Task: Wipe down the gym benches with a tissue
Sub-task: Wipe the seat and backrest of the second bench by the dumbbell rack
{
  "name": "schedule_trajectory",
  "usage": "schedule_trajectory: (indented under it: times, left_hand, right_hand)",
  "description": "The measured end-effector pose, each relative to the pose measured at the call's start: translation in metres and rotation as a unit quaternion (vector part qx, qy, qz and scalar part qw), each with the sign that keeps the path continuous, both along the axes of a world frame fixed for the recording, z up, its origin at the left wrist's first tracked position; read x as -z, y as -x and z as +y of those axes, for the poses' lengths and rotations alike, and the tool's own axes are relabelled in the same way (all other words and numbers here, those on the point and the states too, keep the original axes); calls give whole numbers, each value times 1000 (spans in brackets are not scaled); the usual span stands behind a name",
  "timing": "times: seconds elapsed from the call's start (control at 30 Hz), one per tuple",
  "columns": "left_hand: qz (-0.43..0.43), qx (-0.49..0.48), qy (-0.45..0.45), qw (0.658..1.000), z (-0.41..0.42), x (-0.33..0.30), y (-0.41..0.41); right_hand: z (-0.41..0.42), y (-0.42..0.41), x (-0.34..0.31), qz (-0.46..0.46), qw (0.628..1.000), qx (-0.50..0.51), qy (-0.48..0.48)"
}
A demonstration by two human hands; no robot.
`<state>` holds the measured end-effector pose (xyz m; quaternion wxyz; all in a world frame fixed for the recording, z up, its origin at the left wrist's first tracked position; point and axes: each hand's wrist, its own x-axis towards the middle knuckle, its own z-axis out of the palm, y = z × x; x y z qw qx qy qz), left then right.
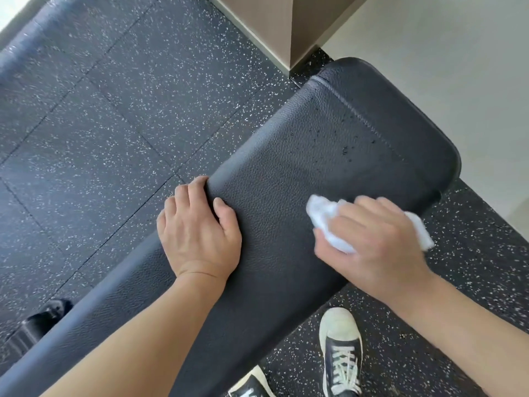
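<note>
A black padded gym bench [315, 144] runs diagonally from lower left to upper right, with small dark specks near its far end. My left hand [197, 227] grips the bench's left edge, fingers curled over the side and thumb on top. My right hand [372, 242] holds a crumpled white tissue [323, 216] pressed onto the pad near its right edge. The tissue sticks out on both sides of the hand.
The floor is dark speckled rubber tiles [114, 110]. A beige wall corner [272, 30] and a pale wall [443, 67] stand beyond the bench's far end. My two sneakers [340, 348] are beside the bench. A black bench foot [34, 328] shows at lower left.
</note>
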<state>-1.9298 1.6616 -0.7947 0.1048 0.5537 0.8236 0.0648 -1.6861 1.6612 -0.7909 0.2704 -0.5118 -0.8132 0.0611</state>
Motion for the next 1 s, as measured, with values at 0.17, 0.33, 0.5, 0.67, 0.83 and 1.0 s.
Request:
schedule_trajectory:
  times: [0.17, 0.33, 0.5, 0.67, 0.83, 1.0]
  left_hand:
    - [-1, 2, 3, 1000, -1, 1, 1]
    - [2, 5, 13, 1000, 0, 0, 0]
    - [9, 0, 18, 1000, 1, -4, -2]
    - [18, 0, 14, 1000, 0, -3, -2]
    - [-5, -1, -3, 1000, -1, -5, -2]
    - [-22, -1, 2, 1000, -1, -6, 0]
  right_hand:
    - [2, 3, 0, 1, 1000, 25, -11]
    - [65, 103, -1, 50, 997, 49, 37]
    - [125, 180, -11, -64, 988, 8, 139]
    - [115, 160, -12, -76, 986, -64, 137]
    - [35, 49, -6, 12, 997, -55, 44]
    - [-9, -64, -1, -42, 999, 3, 12]
